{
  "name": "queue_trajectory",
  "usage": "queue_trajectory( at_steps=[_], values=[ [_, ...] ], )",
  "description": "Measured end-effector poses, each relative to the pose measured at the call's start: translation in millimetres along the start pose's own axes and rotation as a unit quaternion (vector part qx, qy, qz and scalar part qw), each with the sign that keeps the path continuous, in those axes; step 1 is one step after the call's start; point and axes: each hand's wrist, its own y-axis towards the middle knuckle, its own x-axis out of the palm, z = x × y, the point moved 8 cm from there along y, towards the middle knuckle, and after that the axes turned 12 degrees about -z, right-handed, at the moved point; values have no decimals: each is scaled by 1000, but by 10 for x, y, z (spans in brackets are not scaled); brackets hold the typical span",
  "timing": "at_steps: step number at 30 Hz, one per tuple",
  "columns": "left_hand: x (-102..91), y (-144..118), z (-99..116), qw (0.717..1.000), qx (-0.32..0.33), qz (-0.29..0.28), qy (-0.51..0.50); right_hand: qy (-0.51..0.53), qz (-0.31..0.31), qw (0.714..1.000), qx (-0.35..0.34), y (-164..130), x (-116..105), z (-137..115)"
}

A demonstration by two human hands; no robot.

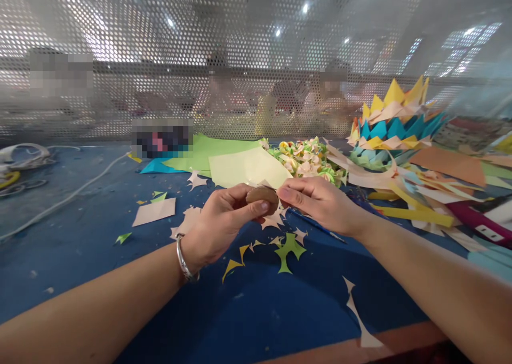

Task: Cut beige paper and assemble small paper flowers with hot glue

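Nearest you, a pale paper offcut (362, 326) lies on the blue worktop (80, 241) by its front edge. Above it, your left hand (224, 220) and right hand (316, 201) meet over the worktop, both pinching a small brown rounded piece (262, 195) between thumb and fingers. A silver bracelet (184, 260) circles your left wrist. Green and yellow scraps (288, 249) lie just beneath. Behind your hands lie a pale yellow sheet (248, 167), folded paper flowers (308, 159) and a stack of pointed coloured paper (394, 121).
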Motion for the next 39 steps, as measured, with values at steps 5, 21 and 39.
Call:
queue_trajectory(
  at_steps=[5, 21, 39],
  values=[
    [28, 7, 22, 1000, 9, -23, -1, 2, -4, 1000, -2, 0, 3, -5],
    [9, 23, 8, 1000, 1, -31, -5, -22, 5, 1000, -21, -13, -23, -72],
    [106, 57, 107, 989, 35, -120, 82, -75, 10, 997, -1, -20, -23, -35]
  ],
)
